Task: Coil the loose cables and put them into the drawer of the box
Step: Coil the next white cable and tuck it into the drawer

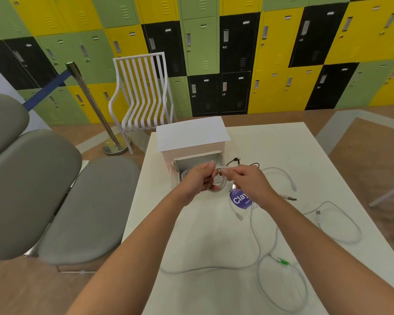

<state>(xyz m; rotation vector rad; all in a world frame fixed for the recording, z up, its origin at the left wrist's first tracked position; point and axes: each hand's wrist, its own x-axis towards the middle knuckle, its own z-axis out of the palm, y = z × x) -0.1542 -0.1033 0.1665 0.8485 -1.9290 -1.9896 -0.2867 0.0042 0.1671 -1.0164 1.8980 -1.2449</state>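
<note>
Long loose white cable (258, 253) lying on the white table (191, 280) nearest, left hand (199, 178) gripping a coiled white cable (221, 186), right hand (248, 181) pinching its strand, open white drawer (198, 163) just beyond the grip.

White cables (257, 244) on a white table (293, 144), purple sticker (239, 198) (lockers (280, 48) green, yellow, black).

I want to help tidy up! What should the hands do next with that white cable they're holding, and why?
Probably lower the coiled white cable into the open drawer just below it. The left hand grips the loops and the right hand pinches the strand at the top, so the coil looks nearly finished. If a tail still hangs loose, wrap that first. Other cables still lie loose on the table.
</note>
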